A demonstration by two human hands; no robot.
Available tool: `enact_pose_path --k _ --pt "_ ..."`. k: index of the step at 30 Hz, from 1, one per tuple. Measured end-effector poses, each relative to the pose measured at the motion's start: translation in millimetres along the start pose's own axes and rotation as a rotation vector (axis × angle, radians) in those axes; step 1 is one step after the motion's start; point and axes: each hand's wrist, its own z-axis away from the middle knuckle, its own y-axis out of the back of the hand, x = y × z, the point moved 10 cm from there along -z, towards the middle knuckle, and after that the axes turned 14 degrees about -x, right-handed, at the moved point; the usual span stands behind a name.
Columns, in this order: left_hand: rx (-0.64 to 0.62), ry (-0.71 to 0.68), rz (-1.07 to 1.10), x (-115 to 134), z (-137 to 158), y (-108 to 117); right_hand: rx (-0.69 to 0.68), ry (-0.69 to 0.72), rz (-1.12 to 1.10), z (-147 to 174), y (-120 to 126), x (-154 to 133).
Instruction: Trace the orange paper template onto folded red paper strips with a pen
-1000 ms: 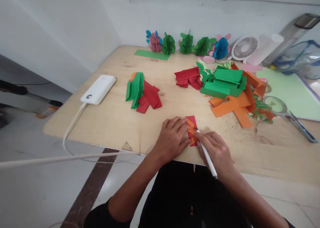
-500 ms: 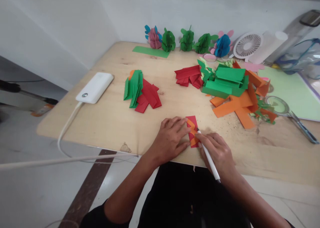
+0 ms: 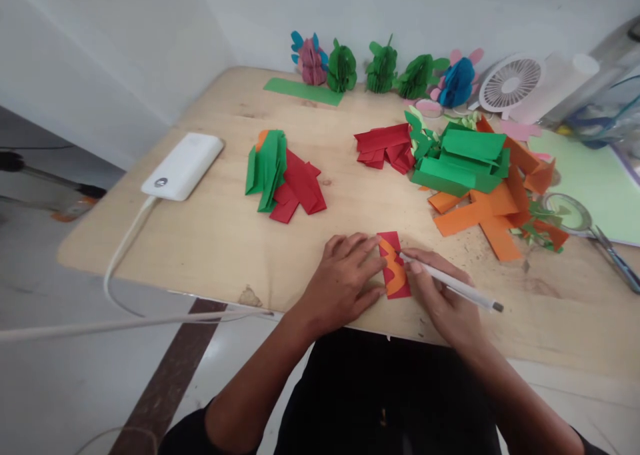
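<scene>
A small red paper strip [image 3: 391, 237] lies on the wooden table [image 3: 210, 248] near its front edge. On top of it is an orange wavy-edged paper cutout [image 3: 397, 282]. My left hand [image 3: 337, 282] rests flat beside them, fingers stretched, with the fingertips on the left edge of the papers. My right hand [image 3: 445, 302] grips a white pen [image 3: 463, 286], whose dark tip meets the papers along the cutout's edge. The pen's back end points right.
Folded green strips [image 3: 270, 168] and red strips [image 3: 305, 185] lie left; more red [image 3: 383, 145], green [image 3: 470, 155] and orange strips [image 3: 465, 216] are piled right. Paper figures, including a blue one [image 3: 456, 83], line the wall near a fan [image 3: 511, 82]. A power bank [image 3: 184, 166] sits left, scissors [image 3: 617, 258] right.
The pen has swung from pointing down toward my body to lying lower and pointing right. Its tip has moved up along the cutout's edge. My left hand keeps its place on the papers.
</scene>
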Motion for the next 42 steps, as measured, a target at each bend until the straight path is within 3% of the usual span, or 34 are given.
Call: enact_pose_path --k 9,42 --pt "0.006 -0.002 0.020 -3 0 -1 -0.015 -0.159 -0.054 -18 -15 14" --pt "0.007 -0.015 0.034 -3 0 -1 -0.005 -0.046 0.130 -20 -13 -8"
